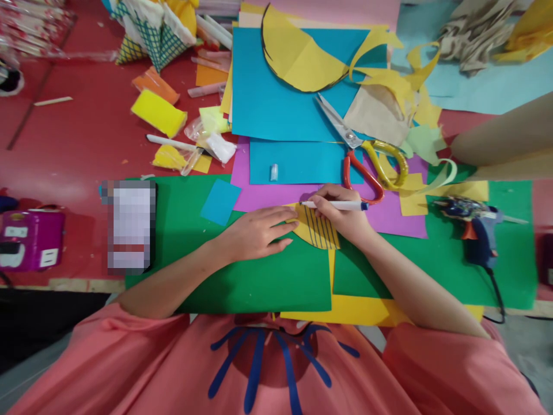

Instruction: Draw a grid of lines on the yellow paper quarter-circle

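My right hand (341,213) grips a white marker (345,205) with a dark blue end, its tip at the top of a small yellow paper piece (311,233). Dark, roughly parallel lines run across the right part of that piece. Flat on its left part lies my left hand (259,230), fingers stretched out. The piece rests on green paper (259,282). A small marker cap (274,172) sits on a blue sheet just beyond my hands. Beyond my right hand lie large scissors (354,141) with one red and one yellow handle, blades spread.
A yellow half-round paper (302,52) with a dark edge lies on blue sheets (276,104), beside curled yellow offcuts (389,80). At right is a glue gun (479,230) with a cord. A blurred-out phone-like object (132,225) and a purple device (32,239) are at left.
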